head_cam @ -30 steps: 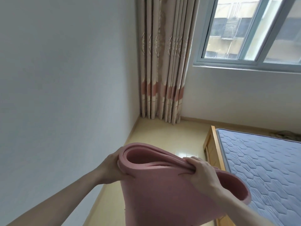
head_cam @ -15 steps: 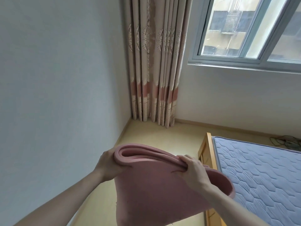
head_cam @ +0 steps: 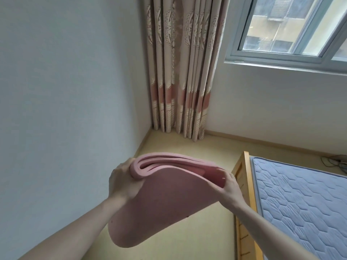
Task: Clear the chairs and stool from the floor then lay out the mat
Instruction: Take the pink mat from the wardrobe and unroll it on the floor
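Head view: one pink mat, seemingly three-layered, each end in one clamped hand — left hand, right hand.

We're losing most left hand fingers behind the mat; the frame edge is cropping the bed and window.
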Demonstrator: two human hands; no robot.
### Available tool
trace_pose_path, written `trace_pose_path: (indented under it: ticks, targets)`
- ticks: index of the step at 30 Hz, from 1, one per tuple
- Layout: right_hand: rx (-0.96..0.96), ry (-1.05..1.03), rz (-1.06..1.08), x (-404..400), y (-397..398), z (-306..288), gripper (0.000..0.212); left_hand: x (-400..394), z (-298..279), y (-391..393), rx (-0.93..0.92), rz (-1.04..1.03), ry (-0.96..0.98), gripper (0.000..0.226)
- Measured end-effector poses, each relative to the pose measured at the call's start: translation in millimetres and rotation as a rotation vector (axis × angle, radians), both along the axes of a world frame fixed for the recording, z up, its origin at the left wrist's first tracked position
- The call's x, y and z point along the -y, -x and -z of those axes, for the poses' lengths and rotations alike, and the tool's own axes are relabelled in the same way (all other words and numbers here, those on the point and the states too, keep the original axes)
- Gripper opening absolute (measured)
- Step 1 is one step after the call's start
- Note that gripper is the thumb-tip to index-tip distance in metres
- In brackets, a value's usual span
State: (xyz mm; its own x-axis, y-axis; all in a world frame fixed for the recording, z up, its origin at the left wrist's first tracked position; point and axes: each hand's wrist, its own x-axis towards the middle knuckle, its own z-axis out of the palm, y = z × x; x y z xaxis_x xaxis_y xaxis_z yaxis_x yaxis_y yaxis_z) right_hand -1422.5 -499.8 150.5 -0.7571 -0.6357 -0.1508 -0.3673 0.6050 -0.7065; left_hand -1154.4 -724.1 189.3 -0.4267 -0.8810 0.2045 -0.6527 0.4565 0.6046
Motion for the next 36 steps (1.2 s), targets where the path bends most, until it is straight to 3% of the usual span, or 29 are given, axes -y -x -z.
trace_pose_path:
  ticks: [7,12,15,20,23,26,32,36]
  targets:
    - [0.354,-0.094,0.035,68.1,-5.2,8.4,0.057,63.6,23.2,19.5,-0.034,-0.044,0.017,0.027]
    - [0.667,-0.082,0.131,131.5,-24.1,13.7,0.053,92.4,80.3,22.8,-0.028,-0.021,-0.006,0.028]
    - [0.845,-0.073,0.159,170.1,-27.0,31.9,0.058,100.6,124.7,25.7,-0.005,0.014,-0.031,0.025]
    - [1.053,-0.102,0.251,221.2,-21.4,94.3,0.077,93.3,202.1,40.1,0.087,0.123,-0.087,0.037]
    - [1.128,-0.147,0.306,239.7,-8.5,147.1,0.099,83.1,244.1,53.4,0.116,0.194,-0.1,0.038]
    - [1.095,-0.19,0.312,246.4,2.4,199.6,0.095,67.6,280.7,71.6,0.091,0.273,-0.045,0.042]
    - [0.926,-0.239,0.475,222.8,32.1,268.0,0.036,47.8,333.5,112.1,0.184,0.505,-0.208,0.069]
    - [0.867,-0.13,0.518,194.7,53.6,280.8,0.037,66.3,366.2,89.8,0.349,0.686,-0.287,0.106]
